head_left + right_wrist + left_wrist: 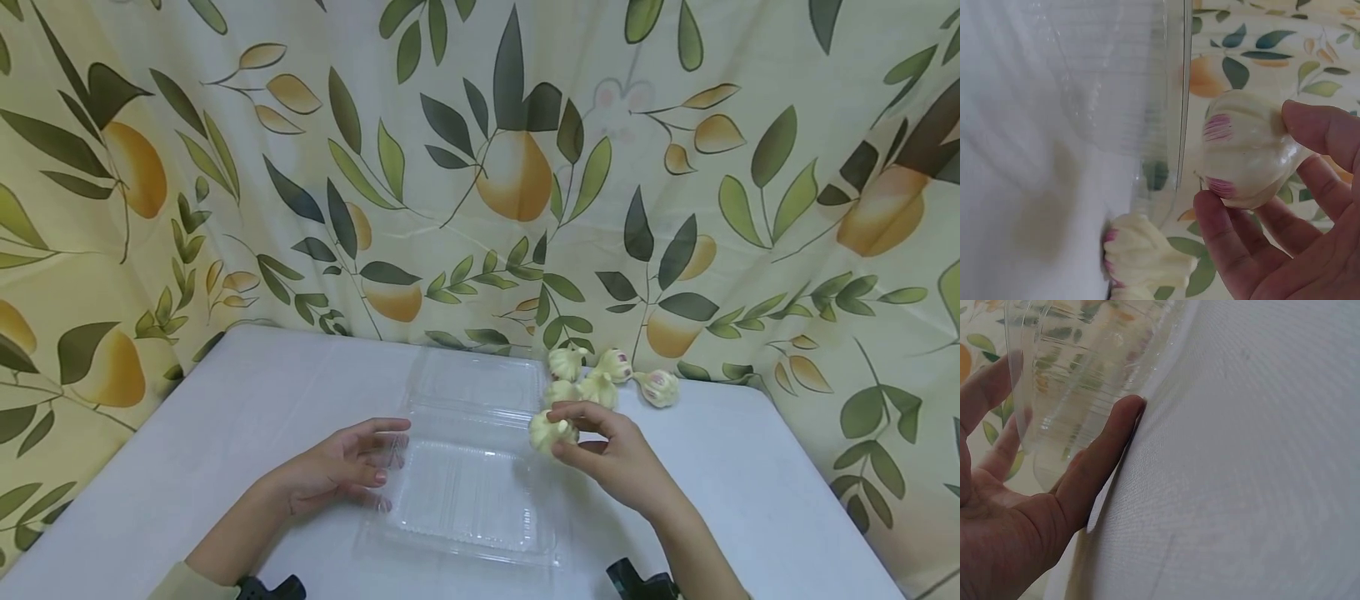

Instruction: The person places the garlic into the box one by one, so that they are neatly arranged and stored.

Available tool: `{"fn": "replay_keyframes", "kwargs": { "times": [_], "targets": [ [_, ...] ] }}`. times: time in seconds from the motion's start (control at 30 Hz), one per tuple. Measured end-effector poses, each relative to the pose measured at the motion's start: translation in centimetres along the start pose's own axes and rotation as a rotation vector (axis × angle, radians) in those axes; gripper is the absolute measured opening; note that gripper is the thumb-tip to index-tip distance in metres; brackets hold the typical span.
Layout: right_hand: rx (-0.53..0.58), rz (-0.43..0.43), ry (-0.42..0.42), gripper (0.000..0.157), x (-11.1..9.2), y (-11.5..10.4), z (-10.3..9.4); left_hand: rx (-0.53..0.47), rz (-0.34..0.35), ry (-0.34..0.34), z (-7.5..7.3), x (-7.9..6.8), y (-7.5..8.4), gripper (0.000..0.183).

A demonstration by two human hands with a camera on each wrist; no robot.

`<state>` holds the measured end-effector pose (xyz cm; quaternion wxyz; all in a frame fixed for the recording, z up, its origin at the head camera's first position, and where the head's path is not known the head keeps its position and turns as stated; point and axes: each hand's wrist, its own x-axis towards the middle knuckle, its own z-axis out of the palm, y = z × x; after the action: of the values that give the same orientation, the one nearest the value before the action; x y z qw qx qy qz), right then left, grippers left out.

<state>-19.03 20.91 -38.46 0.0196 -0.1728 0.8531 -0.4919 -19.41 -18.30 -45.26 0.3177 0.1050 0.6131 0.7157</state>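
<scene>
My right hand [622,462] pinches a pale garlic bulb [544,433] between thumb and fingers, over the right edge of a clear plastic clamshell box [465,500]. Purple streaks mark this held bulb in the right wrist view. The box lies unfolded on the table, its lid [472,383] spread toward the back. At the box's left side is my left hand [330,471], its fingers spread and loosely bent along the edge. In the left wrist view, the thumb side lies low by the white tabletop and other fingers show behind the clear plastic.
Several more garlic bulbs [597,389] sit in a group behind my right hand, beside the lid; one bulb [657,388] lies a little apart to the right. A white cloth [300,375] covers the table. A fruit-patterned curtain [465,250] hangs along the back edge.
</scene>
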Motion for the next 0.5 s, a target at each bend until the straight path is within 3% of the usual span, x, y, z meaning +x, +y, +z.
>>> {"fn": "replay_keyframes", "kwargs": {
  "times": [0.5],
  "targets": [
    [0.007, -0.081, -0.072, 0.028, -0.4, -1.1, 2.1, -0.001, 0.003, -0.004, -0.1, 0.0, 0.0, 0.076]
  ]
}}
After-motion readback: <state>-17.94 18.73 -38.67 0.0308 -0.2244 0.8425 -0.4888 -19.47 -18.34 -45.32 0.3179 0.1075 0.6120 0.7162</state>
